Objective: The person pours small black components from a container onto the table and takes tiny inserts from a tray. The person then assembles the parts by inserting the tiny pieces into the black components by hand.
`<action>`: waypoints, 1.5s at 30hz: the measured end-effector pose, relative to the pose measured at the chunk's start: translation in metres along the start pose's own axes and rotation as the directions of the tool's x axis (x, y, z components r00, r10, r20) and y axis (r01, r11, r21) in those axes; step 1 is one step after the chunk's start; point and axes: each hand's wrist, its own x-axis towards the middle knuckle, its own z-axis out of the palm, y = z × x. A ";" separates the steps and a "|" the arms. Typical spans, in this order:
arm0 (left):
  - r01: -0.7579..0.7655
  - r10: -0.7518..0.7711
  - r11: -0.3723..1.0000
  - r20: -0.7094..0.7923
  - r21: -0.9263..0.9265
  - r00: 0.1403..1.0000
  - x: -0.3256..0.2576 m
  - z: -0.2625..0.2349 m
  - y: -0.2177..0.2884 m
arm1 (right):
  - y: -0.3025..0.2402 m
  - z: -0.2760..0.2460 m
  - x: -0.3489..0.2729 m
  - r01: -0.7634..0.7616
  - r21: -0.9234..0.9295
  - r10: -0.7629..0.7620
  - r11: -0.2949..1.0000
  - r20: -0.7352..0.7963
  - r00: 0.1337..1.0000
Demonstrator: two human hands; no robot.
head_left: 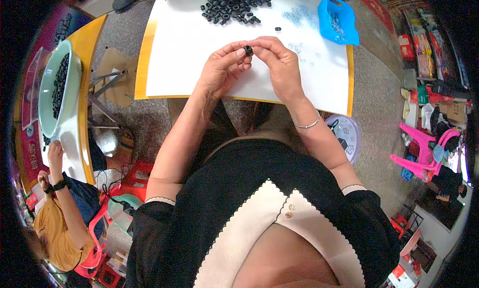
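Note:
My left hand and my right hand meet over the white table top. Between their fingertips they pinch one small black ring-shaped part. A heap of several similar black rings lies at the far side of the table, and one stray ring sits apart from it. A scatter of tiny pale bits lies to the right of the heap. I wear a thin bracelet on my right wrist.
A blue plastic tray with small pieces sits at the table's far right. At left, another person in an orange shirt works at a second table holding a pale green basin of black rings. A pink stool stands at right.

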 end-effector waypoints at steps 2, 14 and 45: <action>0.003 -0.003 1.000 -0.002 0.004 1.000 0.000 -0.001 0.001 | -0.001 0.002 -0.002 0.010 -0.035 -0.011 0.999 -0.018 1.000; 0.005 -0.005 0.999 0.007 -0.048 1.000 -0.001 -0.003 -0.003 | -0.005 -0.026 0.013 0.215 -0.515 -0.294 0.830 -0.076 0.953; -0.030 0.031 0.999 0.008 -0.018 1.000 -0.002 0.004 0.000 | -0.020 -0.007 0.016 -0.246 0.229 0.231 0.942 0.093 0.969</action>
